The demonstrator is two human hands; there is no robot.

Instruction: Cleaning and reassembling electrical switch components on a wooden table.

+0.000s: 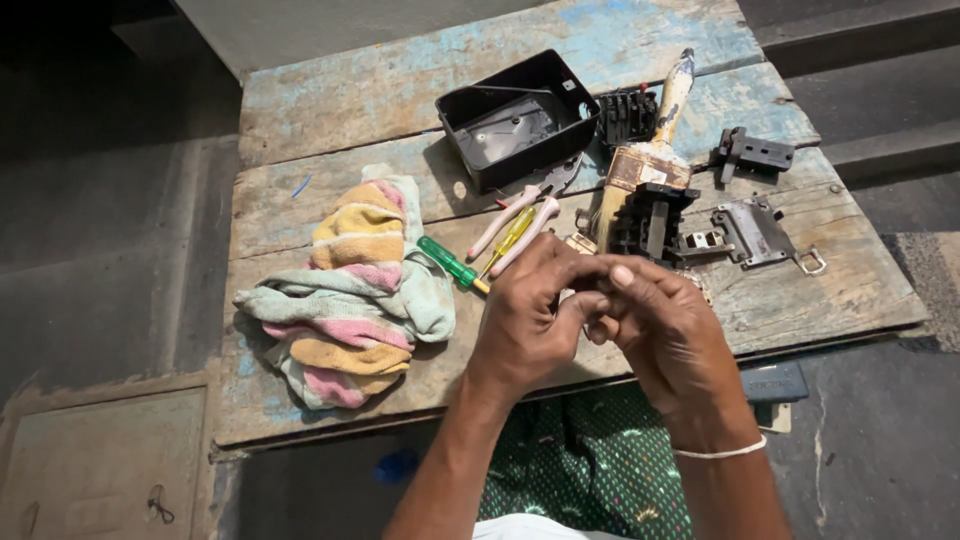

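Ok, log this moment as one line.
left hand: pinching small hidden part | right hand: same | near: screwdriver, pliers, cloth

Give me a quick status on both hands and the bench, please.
Left hand and right hand pinched together over something too small to identify. Green and yellow screwdriver and striped cloth lie nearby. Nothing blocking.

Whatever the left hand (530, 320) and right hand (665, 325) pinch between them stays hidden.
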